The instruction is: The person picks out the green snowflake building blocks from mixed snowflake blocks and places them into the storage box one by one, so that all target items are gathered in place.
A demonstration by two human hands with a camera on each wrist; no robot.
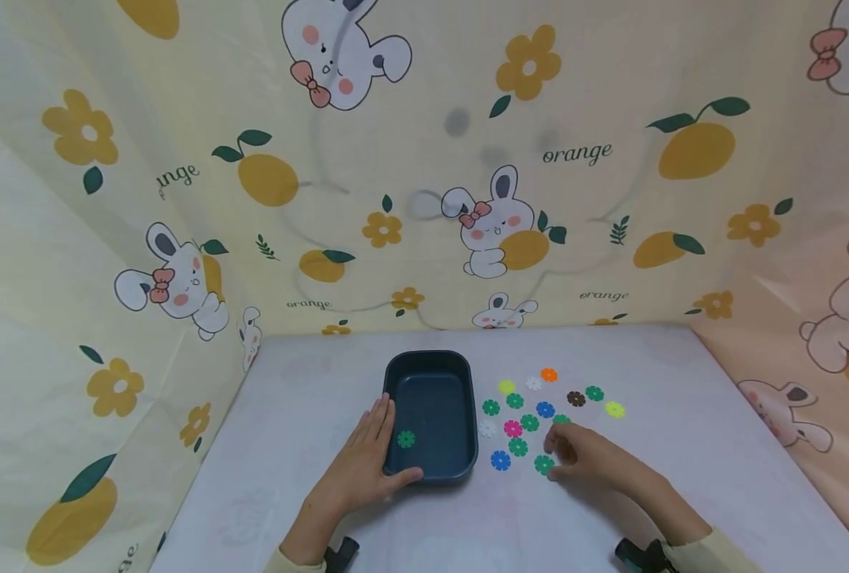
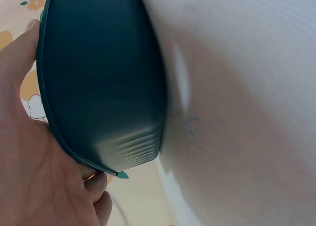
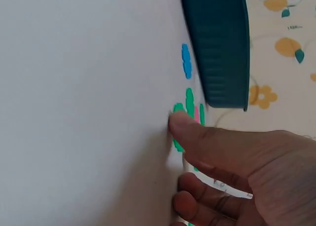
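Observation:
A dark blue-green tray [image 1: 434, 469] stands on the white table. My left hand [image 1: 358, 461] rests against its left side, fingers mostly straight along the wall and thumb at the near rim. One green flower-shaped disc [image 1: 406, 439] lies inside. To the right of the tray, my right hand [image 1: 589, 458] is low over the table, fingers bent and thumb and forefinger apart. Its thumb tip [image 3: 180, 121] is at the edge of another green flower-shaped disc [image 1: 543, 465]. The forefinger's contact is hidden in the right wrist view.
Several more flower-shaped discs lie right of the tray, among them a blue disc [image 1: 500, 460], a pink disc [image 1: 513, 429], a brown disc [image 1: 576, 399] and an orange disc [image 1: 549, 375]. A printed cloth [image 1: 424, 263] hangs behind the table and along its sides.

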